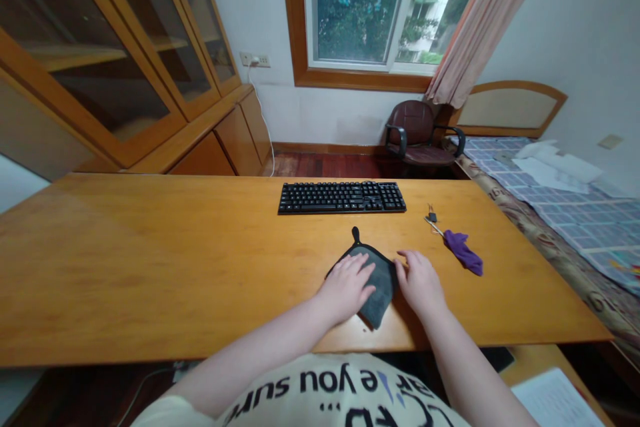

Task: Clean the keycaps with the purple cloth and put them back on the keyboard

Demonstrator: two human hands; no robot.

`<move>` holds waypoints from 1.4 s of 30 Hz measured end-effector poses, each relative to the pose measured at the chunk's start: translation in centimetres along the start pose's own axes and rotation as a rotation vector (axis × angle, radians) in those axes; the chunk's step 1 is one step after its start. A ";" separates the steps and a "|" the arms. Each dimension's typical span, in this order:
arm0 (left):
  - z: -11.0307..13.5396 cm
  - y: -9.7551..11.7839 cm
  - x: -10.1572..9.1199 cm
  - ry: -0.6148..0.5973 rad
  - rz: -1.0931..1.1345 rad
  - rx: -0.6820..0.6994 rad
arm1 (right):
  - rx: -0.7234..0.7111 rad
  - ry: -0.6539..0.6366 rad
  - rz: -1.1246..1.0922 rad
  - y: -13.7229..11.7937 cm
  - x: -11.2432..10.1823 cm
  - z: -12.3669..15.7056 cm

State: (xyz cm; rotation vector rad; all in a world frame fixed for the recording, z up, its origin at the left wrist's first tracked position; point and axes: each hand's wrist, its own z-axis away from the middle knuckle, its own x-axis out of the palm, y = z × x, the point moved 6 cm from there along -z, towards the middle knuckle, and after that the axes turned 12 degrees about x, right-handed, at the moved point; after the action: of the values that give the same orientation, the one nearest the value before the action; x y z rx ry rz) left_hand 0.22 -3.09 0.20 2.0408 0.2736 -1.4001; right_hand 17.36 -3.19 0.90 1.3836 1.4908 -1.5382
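Note:
A grey cloth [381,283] with black edging lies on the wooden desk near my body, one corner pointing toward me. From its far corner sticks a black hanging loop [355,235]. My left hand [347,285] rests flat on the cloth's left part, its fingers spread and covering some of it. At the right edge of the cloth is my right hand [421,282], fingers stretched out and the thumb side touching the black trim.
Beyond the cloth, a black keyboard [343,197] lies along the desk's [150,267] far edge. To the right are a purple cloth item [463,252] with a thin light stick and a small dark object [433,217]. A chair [417,130] and a bed [560,180] stand beyond.

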 end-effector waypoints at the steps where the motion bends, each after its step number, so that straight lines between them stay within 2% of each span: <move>1: 0.1 0.1 0.6 -0.030 0.006 0.018 | -0.054 -0.023 0.004 -0.6 0.4 0.3; 3: 0.3 -0.2 1.3 -0.088 0.033 0.047 | -0.063 -0.119 0.024 -0.9 1.4 0.7; 5: 0.5 -0.8 1.3 -0.136 0.094 0.078 | 0.020 -0.206 0.044 -0.2 1.9 1.0; 9: 0.4 -1.4 0.0 -0.208 0.238 0.146 | 0.175 -0.314 0.007 1.6 1.7 1.2; 11: 0.5 -1.6 -0.6 -0.186 0.230 0.119 | 0.194 -0.307 -0.044 1.8 1.2 1.4; 14: 1.2 -3.0 -0.9 -0.053 0.113 -0.125 | 0.199 -0.273 -0.073 1.3 0.9 2.1; 17: 2.4 -4.7 -0.5 -0.006 0.019 -0.357 | 0.218 -0.361 -0.030 1.0 1.6 2.9; 19: 3.0 -5.5 -0.9 0.016 -0.048 -0.445 | 0.223 -0.398 -0.013 0.9 1.9 3.2; 22: 3.7 -6.2 -2.6 0.088 -0.123 -0.541 | 0.241 -0.391 -0.064 0.8 1.7 3.0; 24: 4.1 -6.6 -3.2 0.073 -0.091 -0.604 | 0.305 -0.399 -0.107 0.9 1.7 2.8; 26: 4.5 -6.9 -3.0 0.014 0.023 -0.649 | 0.364 -0.424 -0.137 0.9 2.1 2.5; 28: 4.6 -6.9 -2.2 0.014 0.184 -0.648 | 0.380 -0.459 -0.150 0.7 2.8 2.2; 29: 4.5 -6.8 -1.9 0.061 0.280 -0.637 | 0.374 -0.480 -0.154 0.5 3.2 2.0; 31: 4.5 -6.7 -1.3 0.238 0.521 -0.648 | 0.361 -0.514 -0.140 0.2 3.8 2.0; 33: 4.7 -6.6 -0.6 0.448 0.838 -0.715 | 0.341 -0.519 -0.107 -0.1 4.1 2.0; 35: 4.8 -6.2 0.2 0.576 1.177 -0.786 | 0.323 -0.505 -0.079 -0.4 4.2 2.2; 36: 4.7 -5.9 0.6 0.585 1.320 -0.802 | 0.313 -0.501 -0.072 -0.6 4.2 2.4; 38: 4.4 -5.1 1.0 0.521 1.510 -0.800 | 0.294 -0.494 -0.070 -1.0 4.2 2.6; 40: 4.3 -4.8 1.1 0.459 1.568 -0.796 | 0.274 -0.490 -0.074 -1.4 4.2 2.8; 42: 4.3 -4.9 0.9 0.460 1.548 -0.798 | 0.262 -0.484 -0.086 -1.8 4.1 2.8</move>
State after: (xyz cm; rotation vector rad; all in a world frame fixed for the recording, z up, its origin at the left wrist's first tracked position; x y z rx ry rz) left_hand -5.13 -2.07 -3.47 1.1724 -0.4480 0.1633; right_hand 13.73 -4.50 -2.76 0.9854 1.0911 -2.0039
